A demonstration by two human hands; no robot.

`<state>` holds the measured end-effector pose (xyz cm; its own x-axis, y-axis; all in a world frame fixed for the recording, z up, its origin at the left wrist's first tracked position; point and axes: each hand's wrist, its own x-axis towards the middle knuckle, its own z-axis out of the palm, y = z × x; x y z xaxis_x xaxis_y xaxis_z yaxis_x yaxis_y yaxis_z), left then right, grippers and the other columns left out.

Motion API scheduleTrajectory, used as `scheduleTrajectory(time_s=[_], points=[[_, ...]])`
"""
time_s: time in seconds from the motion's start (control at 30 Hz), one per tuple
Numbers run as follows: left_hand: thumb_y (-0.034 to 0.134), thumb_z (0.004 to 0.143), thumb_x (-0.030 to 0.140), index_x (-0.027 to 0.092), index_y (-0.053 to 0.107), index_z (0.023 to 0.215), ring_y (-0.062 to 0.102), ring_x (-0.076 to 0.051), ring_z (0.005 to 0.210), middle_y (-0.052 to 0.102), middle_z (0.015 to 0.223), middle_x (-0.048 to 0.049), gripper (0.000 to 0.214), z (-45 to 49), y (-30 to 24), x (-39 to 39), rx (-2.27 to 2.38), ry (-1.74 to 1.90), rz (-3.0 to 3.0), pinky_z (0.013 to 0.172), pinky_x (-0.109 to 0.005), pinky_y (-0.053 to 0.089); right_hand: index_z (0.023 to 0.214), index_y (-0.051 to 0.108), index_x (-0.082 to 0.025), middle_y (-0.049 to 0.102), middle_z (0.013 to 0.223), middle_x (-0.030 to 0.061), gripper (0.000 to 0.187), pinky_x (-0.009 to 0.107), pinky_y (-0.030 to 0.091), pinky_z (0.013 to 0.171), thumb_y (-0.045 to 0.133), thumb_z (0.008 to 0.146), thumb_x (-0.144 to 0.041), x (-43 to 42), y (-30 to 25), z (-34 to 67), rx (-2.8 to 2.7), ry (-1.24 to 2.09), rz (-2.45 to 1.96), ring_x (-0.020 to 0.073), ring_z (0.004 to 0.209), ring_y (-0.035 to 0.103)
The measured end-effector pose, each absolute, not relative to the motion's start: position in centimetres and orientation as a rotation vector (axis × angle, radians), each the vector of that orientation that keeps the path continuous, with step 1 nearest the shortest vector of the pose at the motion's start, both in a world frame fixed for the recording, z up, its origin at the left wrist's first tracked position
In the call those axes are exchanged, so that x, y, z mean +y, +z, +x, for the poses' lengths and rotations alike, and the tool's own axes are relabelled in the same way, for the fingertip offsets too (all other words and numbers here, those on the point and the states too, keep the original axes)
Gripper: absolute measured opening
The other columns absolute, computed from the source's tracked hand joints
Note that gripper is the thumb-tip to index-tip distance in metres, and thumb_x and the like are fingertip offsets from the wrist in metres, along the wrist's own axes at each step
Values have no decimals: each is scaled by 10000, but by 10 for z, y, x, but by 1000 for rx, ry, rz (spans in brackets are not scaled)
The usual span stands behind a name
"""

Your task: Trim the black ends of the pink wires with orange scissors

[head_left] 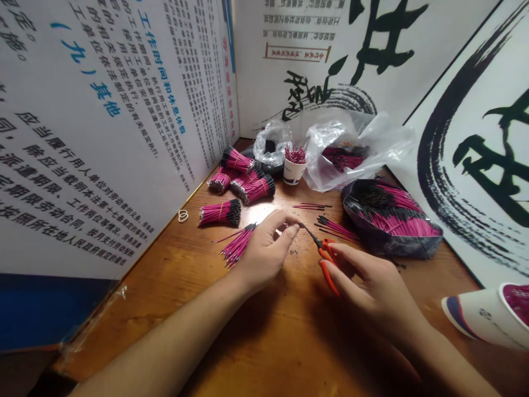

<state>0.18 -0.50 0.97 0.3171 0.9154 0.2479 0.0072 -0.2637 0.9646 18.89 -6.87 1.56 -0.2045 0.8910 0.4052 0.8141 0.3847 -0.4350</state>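
My left hand [268, 242] is closed in a pinch, thumb against forefinger, on a thin wire that is mostly hidden by the fingers. Just right of those fingertips are the dark, narrow blades of small orange-handled scissors [328, 267]. My right hand [367, 281] is wrapped around their handles. The blade tips reach the pinched spot; whether they touch the wire I cannot tell. Beside my left hand lies a loose fan of pink wires [237, 245] with pale tips. Tiny dark scraps [293, 252] dot the table below the blades.
Banded bundles of pink wires [221, 213] with black ends lie at the back left, near white rubber bands [182, 215]. A paper cup [294, 173] of pink pieces stands behind. Right are loose wires [336, 229], an open dark bag [413, 242] and a tilted cup [475, 314]. Printed boards enclose the table.
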Motion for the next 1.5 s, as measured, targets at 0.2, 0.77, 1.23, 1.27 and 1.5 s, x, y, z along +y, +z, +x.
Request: scheduleTrajectory(time_s=[0.2, 0.77, 1.23, 1.27, 1.5], points=[[497, 925, 202, 157, 627, 897, 490, -139, 785, 551, 837, -14, 141, 2, 11, -6, 848, 1120, 1621, 724, -271, 388, 998, 696, -168, 751, 794, 25, 200, 217, 499, 564, 568, 911, -294, -70, 14, 192, -2051, 211, -1490, 143, 618, 677], [480, 940, 252, 160, 604, 892, 480, -132, 756, 568, 849, -12, 161, 1, 11, -7, 884, 1054, 1571, 694, -252, 377, 990, 700, -172, 748, 752, 36, 230, 232, 489, 538, 548, 910, -324, -70, 18, 191, -2049, 188, -1551, 148, 568, 660], [479, 941, 212, 148, 607, 886, 483, -126, 753, 565, 842, -14, 153, 1, 15, -8, 859, 1041, 1550, 699, -255, 386, 962, 693, -176, 677, 664, -6, 200, 217, 444, 524, 546, 920, -305, -71, 19, 190, -2060, 286, -1522, 126, 540, 593], [479, 940, 209, 149, 606, 884, 480, -125, 745, 560, 833, -12, 151, 1, 15, -7, 855, 1043, 1547, 695, -254, 387, 955, 695, -177, 691, 680, 1, 203, 219, 449, 530, 540, 923, -305, -71, 19, 190, -2063, 300, -1519, 131, 554, 607], [482, 941, 220, 156, 596, 870, 475, -119, 723, 557, 816, -5, 148, 1, 14, -7, 851, 1036, 1534, 687, -253, 392, 993, 702, -187, 770, 859, 56, 224, 233, 504, 609, 518, 937, -304, -72, 19, 192, -2075, 325, -1503, 172, 687, 703]])
